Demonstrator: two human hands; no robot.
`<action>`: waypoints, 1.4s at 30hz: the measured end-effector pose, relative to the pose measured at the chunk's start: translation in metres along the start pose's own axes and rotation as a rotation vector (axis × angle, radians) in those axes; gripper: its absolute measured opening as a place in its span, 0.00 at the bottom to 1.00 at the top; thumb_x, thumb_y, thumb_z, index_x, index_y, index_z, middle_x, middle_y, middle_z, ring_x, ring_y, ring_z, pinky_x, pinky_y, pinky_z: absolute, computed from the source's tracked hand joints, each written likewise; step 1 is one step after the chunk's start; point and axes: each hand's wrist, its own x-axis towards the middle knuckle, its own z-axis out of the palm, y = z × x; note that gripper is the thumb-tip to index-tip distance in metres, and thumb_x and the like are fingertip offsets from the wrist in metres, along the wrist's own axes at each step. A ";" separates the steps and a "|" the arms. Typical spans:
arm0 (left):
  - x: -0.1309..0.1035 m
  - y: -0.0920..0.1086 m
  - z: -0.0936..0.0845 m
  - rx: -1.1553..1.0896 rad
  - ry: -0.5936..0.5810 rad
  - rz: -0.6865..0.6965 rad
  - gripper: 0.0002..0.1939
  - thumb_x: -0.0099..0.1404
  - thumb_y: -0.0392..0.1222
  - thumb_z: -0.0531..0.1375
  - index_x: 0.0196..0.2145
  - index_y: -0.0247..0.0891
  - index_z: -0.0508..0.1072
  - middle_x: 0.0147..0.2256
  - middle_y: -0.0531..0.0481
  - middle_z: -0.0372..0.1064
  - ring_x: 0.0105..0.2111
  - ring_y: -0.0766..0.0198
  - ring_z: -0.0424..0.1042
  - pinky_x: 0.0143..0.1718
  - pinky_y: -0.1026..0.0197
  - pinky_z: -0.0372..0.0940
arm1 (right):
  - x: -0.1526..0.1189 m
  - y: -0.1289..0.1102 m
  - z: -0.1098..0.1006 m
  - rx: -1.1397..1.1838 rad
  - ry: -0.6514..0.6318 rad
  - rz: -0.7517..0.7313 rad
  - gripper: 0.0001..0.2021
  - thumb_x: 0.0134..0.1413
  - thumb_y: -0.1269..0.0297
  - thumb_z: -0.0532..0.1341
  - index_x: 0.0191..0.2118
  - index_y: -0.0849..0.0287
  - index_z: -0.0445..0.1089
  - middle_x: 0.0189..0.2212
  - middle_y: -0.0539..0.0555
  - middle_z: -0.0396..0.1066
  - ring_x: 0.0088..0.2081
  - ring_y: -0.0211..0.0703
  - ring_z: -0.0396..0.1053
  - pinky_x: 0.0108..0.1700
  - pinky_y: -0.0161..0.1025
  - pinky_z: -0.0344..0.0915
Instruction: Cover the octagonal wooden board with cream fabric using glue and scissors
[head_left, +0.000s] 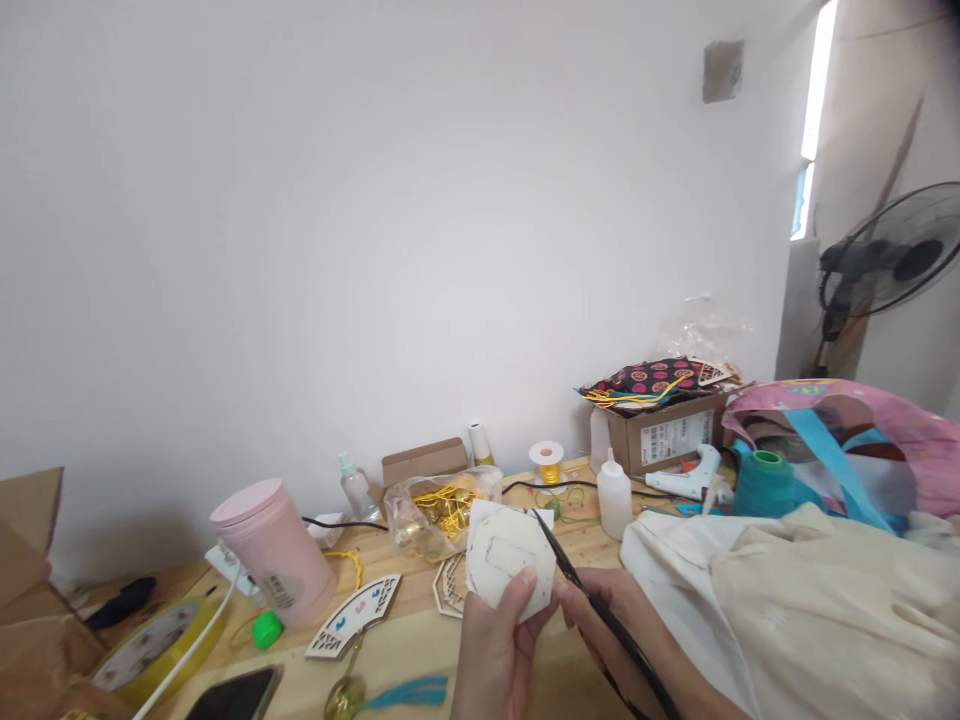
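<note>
In my left hand [496, 645] is a flat, off-white many-sided piece [506, 548] with a drawn outline on its face, held with the thumb on top. I cannot tell whether it is cloth or card. My right hand [626, 610] grips black scissors [622, 640], their blades pointing up along the piece's right edge. Whether the blades touch it is unclear. A strip of white shows behind the piece. Partly hidden behind my left hand lies a wooden octagonal lattice frame [448, 588].
Around my hands are a fan-shaped ornament [352, 615], a blue tassel [409, 692], a pink canister [277, 550], a bag of yellow cords [442, 510], a squeeze bottle [615, 500] and a glue gun [690, 478]. Pale cloth [810, 610] covers the right side; a phone [236, 693] lies front left.
</note>
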 end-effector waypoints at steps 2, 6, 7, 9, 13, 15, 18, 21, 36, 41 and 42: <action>0.000 0.001 0.000 -0.004 -0.002 0.002 0.34 0.55 0.29 0.58 0.55 0.44 0.49 0.39 0.48 0.70 0.38 0.59 0.70 0.37 0.59 0.67 | -0.001 0.000 0.002 -0.071 0.027 0.025 0.19 0.48 0.49 0.52 0.17 0.58 0.60 0.14 0.45 0.52 0.19 0.34 0.51 0.19 0.32 0.47; 0.001 0.001 0.001 -0.016 0.010 0.028 0.31 0.54 0.30 0.58 0.54 0.43 0.53 0.37 0.48 0.71 0.37 0.59 0.70 0.37 0.59 0.67 | 0.004 0.003 0.001 -0.110 -0.070 0.032 0.19 0.49 0.49 0.50 0.17 0.58 0.57 0.13 0.45 0.51 0.17 0.34 0.48 0.19 0.33 0.45; 0.001 0.002 0.001 -0.019 0.021 0.034 0.31 0.53 0.29 0.58 0.53 0.43 0.54 0.36 0.48 0.71 0.36 0.60 0.71 0.37 0.59 0.67 | 0.005 0.004 0.000 -0.080 -0.099 0.016 0.20 0.49 0.48 0.50 0.18 0.58 0.57 0.13 0.45 0.51 0.18 0.34 0.48 0.19 0.33 0.45; 0.001 0.003 0.002 -0.026 0.045 0.043 0.31 0.52 0.29 0.60 0.52 0.42 0.56 0.36 0.48 0.71 0.34 0.61 0.71 0.35 0.61 0.67 | 0.007 0.005 -0.003 -0.011 -0.138 0.001 0.21 0.47 0.45 0.49 0.19 0.58 0.57 0.14 0.45 0.50 0.17 0.33 0.47 0.18 0.33 0.44; 0.001 0.003 0.002 -0.030 0.103 0.051 0.31 0.49 0.27 0.61 0.50 0.40 0.59 0.34 0.48 0.72 0.31 0.64 0.71 0.29 0.64 0.68 | 0.005 0.005 -0.005 0.081 -0.177 0.056 0.24 0.43 0.38 0.47 0.22 0.57 0.57 0.11 0.42 0.47 0.13 0.31 0.44 0.13 0.32 0.41; 0.002 0.002 0.000 -0.024 0.135 0.053 0.30 0.49 0.27 0.61 0.49 0.40 0.60 0.33 0.49 0.72 0.30 0.65 0.71 0.27 0.65 0.68 | 0.004 0.005 -0.004 0.110 -0.194 0.080 0.25 0.41 0.36 0.47 0.23 0.56 0.55 0.11 0.42 0.48 0.12 0.30 0.44 0.12 0.31 0.42; 0.005 0.003 -0.004 -0.026 0.168 0.071 0.27 0.50 0.26 0.60 0.47 0.41 0.62 0.32 0.50 0.72 0.26 0.68 0.70 0.24 0.67 0.67 | 0.004 0.007 -0.002 0.149 -0.211 0.172 0.27 0.37 0.33 0.47 0.24 0.56 0.56 0.11 0.42 0.51 0.11 0.29 0.45 0.11 0.29 0.43; 0.007 0.006 -0.007 -0.050 0.185 0.104 0.24 0.50 0.26 0.59 0.45 0.41 0.64 0.33 0.51 0.71 0.26 0.69 0.70 0.23 0.68 0.67 | 0.005 0.012 -0.001 0.216 -0.209 0.272 0.29 0.36 0.33 0.46 0.27 0.58 0.60 0.12 0.42 0.52 0.11 0.29 0.46 0.11 0.27 0.44; 0.015 0.013 -0.019 -0.344 0.063 -0.158 0.10 0.55 0.29 0.56 0.36 0.32 0.70 0.36 0.43 0.73 0.39 0.58 0.70 0.40 0.56 0.66 | 0.007 0.005 -0.005 0.722 -0.325 0.563 0.30 0.38 0.34 0.49 0.25 0.60 0.66 0.11 0.43 0.53 0.12 0.26 0.45 0.12 0.23 0.45; 0.016 0.011 -0.021 -0.524 -0.117 -0.411 0.13 0.60 0.38 0.53 0.39 0.27 0.69 0.42 0.37 0.69 0.46 0.55 0.65 0.48 0.53 0.60 | 0.003 0.002 -0.004 0.890 -0.496 0.711 0.32 0.37 0.32 0.46 0.23 0.61 0.65 0.09 0.43 0.53 0.10 0.24 0.44 0.10 0.22 0.38; 0.016 0.010 -0.021 -0.531 -0.118 -0.435 0.13 0.60 0.39 0.53 0.39 0.27 0.70 0.41 0.38 0.70 0.45 0.56 0.66 0.46 0.55 0.61 | 0.002 0.003 -0.004 0.933 -0.536 0.719 0.33 0.38 0.32 0.44 0.23 0.62 0.65 0.08 0.43 0.53 0.09 0.24 0.43 0.10 0.22 0.37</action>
